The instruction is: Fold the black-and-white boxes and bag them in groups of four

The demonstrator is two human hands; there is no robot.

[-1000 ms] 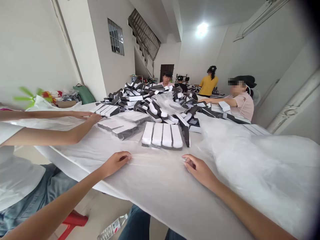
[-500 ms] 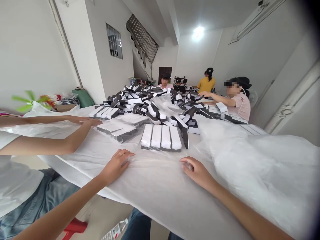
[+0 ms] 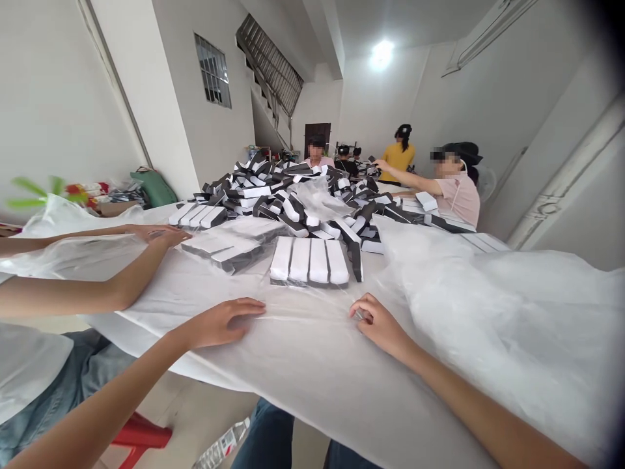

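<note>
A clear plastic bag (image 3: 307,303) lies on the white-covered table, with a row of several white-and-black blocks (image 3: 309,260) inside its far part. My left hand (image 3: 219,324) rests at the bag's near left side, fingers stretched forward and thumb apart. On the near right side, my right hand (image 3: 379,326) has curled fingers that pinch the film's edge. Creases run through the film between both hands. Left of the row sits another bagged group of blocks (image 3: 229,244); neither of my hands touches it.
A large heap of loose black-and-white pieces (image 3: 293,195) covers the table's far part. Crumpled plastic bags (image 3: 488,306) are piled on the right. A co-worker's arms (image 3: 122,273) reach in from the left; another person (image 3: 459,189) sits at the right. A red stool (image 3: 141,433) stands below.
My left hand has flattened, its fingers straighter. My right hand stays at the bag with fingers more curled. The co-worker on the right has raised an arm holding a dark piece.
</note>
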